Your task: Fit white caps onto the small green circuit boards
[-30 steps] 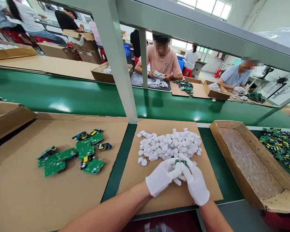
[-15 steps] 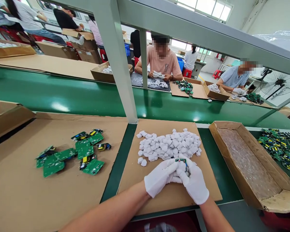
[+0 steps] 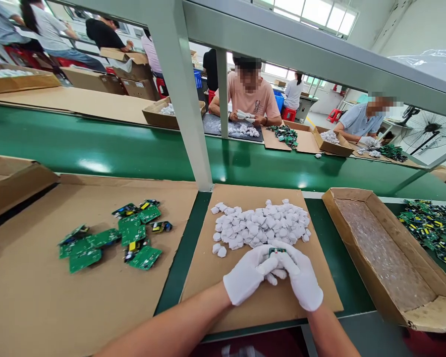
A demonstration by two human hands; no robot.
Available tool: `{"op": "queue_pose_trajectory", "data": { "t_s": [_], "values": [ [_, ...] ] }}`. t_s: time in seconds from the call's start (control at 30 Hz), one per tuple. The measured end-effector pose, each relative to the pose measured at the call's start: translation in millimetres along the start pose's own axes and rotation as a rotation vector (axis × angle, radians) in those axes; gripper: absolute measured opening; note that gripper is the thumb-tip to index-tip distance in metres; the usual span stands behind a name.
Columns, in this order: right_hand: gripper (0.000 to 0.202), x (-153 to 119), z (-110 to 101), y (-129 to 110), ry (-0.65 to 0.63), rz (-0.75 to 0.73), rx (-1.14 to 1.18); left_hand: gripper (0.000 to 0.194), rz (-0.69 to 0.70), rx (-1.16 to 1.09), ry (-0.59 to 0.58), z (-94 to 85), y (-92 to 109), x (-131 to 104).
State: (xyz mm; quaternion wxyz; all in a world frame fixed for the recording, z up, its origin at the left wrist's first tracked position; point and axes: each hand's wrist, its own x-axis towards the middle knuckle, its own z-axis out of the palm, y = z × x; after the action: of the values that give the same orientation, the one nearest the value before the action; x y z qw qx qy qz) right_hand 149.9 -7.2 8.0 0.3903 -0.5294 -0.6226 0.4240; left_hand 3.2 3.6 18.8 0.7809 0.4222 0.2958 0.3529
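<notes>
Both hands wear white gloves and meet over a cardboard sheet. Between their fingers sits a small green circuit board, mostly hidden by the gloves. My left hand closes on its left side, and my right hand wraps its right side. Just beyond the fingertips spreads a heap of small white pieces, with a few loose ones at its left edge. Further left, several green circuit boards with yellow and black parts lie on another cardboard sheet.
At right stands a long cardboard tray lined with clear plastic, beside a pile of circuit boards. A grey metal post rises behind the work area. Beyond the green belt, co-workers sit with boxes and parts.
The circuit board between my hands has tilted, so less of its face shows. My fingers have closed further around it. The view has shifted slightly.
</notes>
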Motion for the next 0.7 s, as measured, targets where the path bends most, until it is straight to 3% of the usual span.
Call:
{"op": "queue_pose_trajectory", "data": {
  "t_s": [0.13, 0.3, 0.43, 0.53, 0.7],
  "values": [
    [0.035, -2, 0, -4, 0.047, -0.016, -0.075, 0.035, 0.005, -0.009, -0.03, -1.1, -2, 1],
    [0.038, -2, 2, -6, 0.032, -0.029, -0.094, 0.035, 0.009, 0.024, 0.034, -3.7, -3, 3],
    [0.038, 1, 0, 0, 0.026, -0.001, -0.09, 0.036, -0.043, -0.186, -0.098, -10.8, -7, 6],
    [0.042, 1, -1, 0, -0.008, 0.001, -0.014, 0.036, -0.067, -0.336, -0.096, -14.2, -10, 7],
    [0.042, -1, 3, -6, 0.021, 0.04, -0.079, 0.028, -0.062, -0.184, -0.112, -11.1, -6, 5]
  ]
}}
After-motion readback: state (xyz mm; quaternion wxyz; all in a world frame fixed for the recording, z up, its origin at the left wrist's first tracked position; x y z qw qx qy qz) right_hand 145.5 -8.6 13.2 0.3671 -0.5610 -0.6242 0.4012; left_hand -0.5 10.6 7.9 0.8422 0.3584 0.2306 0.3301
